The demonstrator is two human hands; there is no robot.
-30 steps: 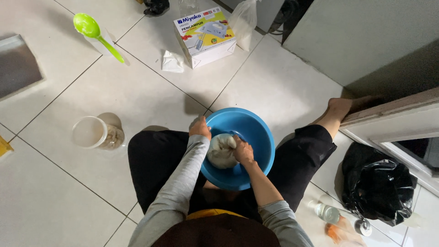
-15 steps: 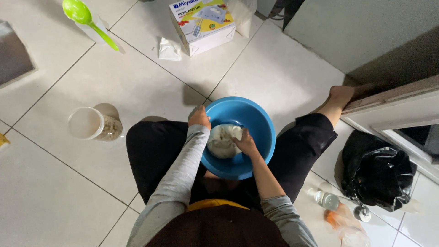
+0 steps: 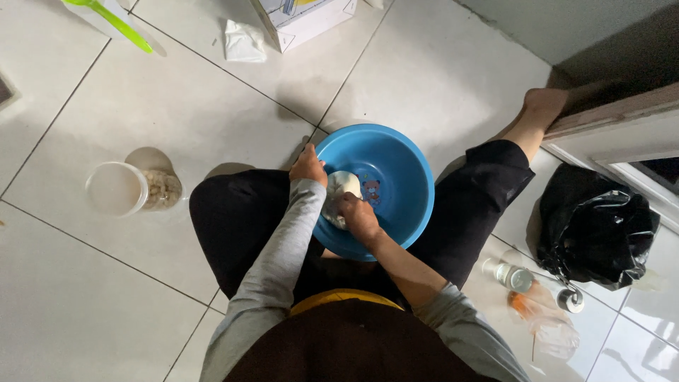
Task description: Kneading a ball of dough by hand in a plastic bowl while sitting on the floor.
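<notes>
I sit on a tiled floor with a round blue plastic basin [image 3: 396, 170] between my legs. A pale lump of dough [image 3: 339, 189] lies against the basin's left inner wall. My right hand [image 3: 356, 216] presses down on the near side of the dough with its fingers curled into it. Over the basin's left rim, my left hand [image 3: 308, 165] grips the edge beside the dough. Both forearms wear grey sleeves.
A clear jar [image 3: 134, 189] lies on the floor to the left. At the top are a green ladle [image 3: 113, 21], a crumpled white bag [image 3: 244, 44] and a cardboard box [image 3: 304, 18]. At the right are a black plastic bag [image 3: 594, 226], small bottles [image 3: 513, 276] and a door frame.
The view has shifted so the box and ladle slide towards the top edge. My right hand has moved lower on the dough, which now sits further left in the basin.
</notes>
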